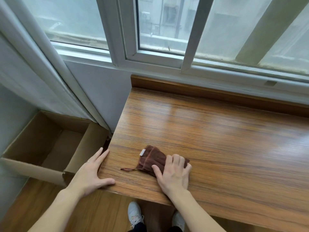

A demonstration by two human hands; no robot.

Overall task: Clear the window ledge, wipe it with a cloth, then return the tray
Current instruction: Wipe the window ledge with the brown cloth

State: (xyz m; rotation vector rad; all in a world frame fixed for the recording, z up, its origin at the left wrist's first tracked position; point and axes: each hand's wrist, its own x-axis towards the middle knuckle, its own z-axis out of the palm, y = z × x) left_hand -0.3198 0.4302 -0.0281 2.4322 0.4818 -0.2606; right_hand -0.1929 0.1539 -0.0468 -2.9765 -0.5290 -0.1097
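A brown folded cloth [151, 159] with a small white label lies on the wooden window ledge [217, 131] near its front left corner. My right hand [173, 175] lies on the cloth's right end with its fingers curled over it, pressing it to the wood. My left hand [91, 174] rests flat on the ledge's left front corner, fingers along the left edge and thumb on the top. No tray is in view.
An open cardboard box [78, 148] stands on the floor left of the ledge, against the wall. The sliding window [158, 47] runs behind the ledge. My white shoes [134, 213] are on the wooden floor below the front edge.
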